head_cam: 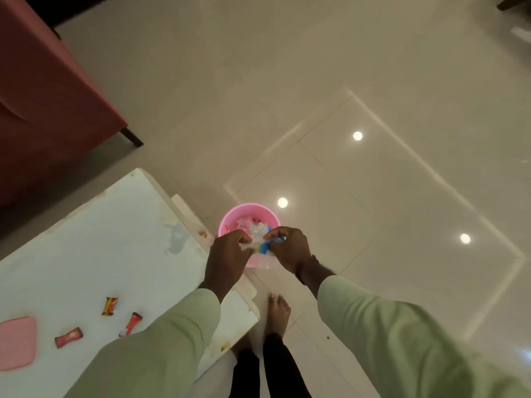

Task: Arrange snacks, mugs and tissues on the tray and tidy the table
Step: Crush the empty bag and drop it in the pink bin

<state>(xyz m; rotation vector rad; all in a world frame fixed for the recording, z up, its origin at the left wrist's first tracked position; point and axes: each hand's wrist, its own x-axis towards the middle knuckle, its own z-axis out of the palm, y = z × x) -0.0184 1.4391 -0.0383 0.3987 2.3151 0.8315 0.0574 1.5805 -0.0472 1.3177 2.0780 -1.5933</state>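
On the white table (86, 254) at the left lay a flat pink piece (17, 343) and three small snack packets (110, 305), each apart from the others. Just past the table's corner a pink bucket (250, 209) stood on the floor, with crumpled clear plastic and pink scraps inside. Over its near rim the left hand (227, 254) and right hand (290, 248) both pinched a crumpled clear wrapper (256, 239) printed blue and yellow. Their fingers were curled round it, and it was bunched between the two sets of fingertips.

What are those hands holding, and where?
A crumpled plastic wrapper: the left hand pinches its clear left end, the right hand its blue right end, above the pink bin.
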